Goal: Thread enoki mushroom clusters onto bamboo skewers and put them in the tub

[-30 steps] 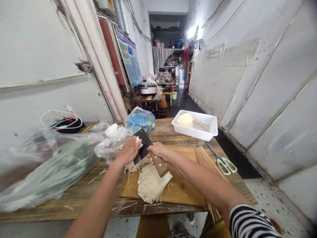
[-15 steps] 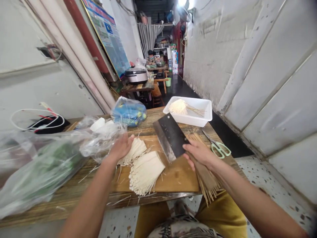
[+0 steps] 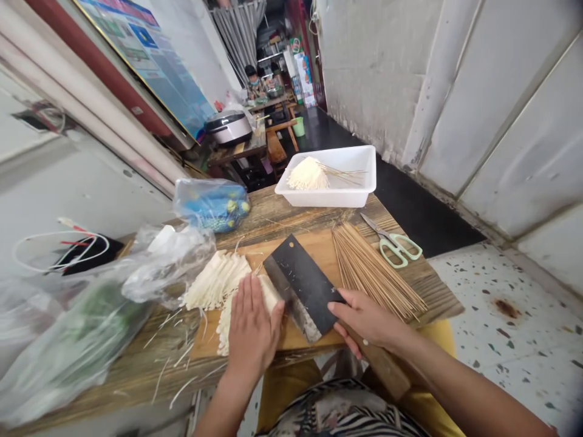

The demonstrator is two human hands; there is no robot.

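Observation:
My left hand (image 3: 253, 325) lies flat, fingers stretched, on a bunch of enoki mushrooms (image 3: 269, 292) whose cut end shows beside the thumb. Another fanned-out bunch of enoki (image 3: 216, 280) rests just beyond it, toward the left. In my right hand (image 3: 368, 318) is a cleaver (image 3: 304, 282), gripped where its wooden handle meets the dark blade. The blade slants over the wooden cutting board (image 3: 324, 250), right of the left hand; I cannot tell whether it touches the board.
Bamboo skewers (image 3: 376, 273) lie right of the cleaver, with green-handled scissors (image 3: 397, 247) beyond. At the back stands a white tray (image 3: 328, 199) holding enoki and skewers. Plastic bags (image 3: 170, 261) crowd the left, near a blue bagged bundle (image 3: 214, 206). A person (image 3: 255, 85) sits far behind.
My left hand has moved from the far bunch of enoki onto the nearer one. The cleaver has come lower and nearer to me. The camera view has tilted down.

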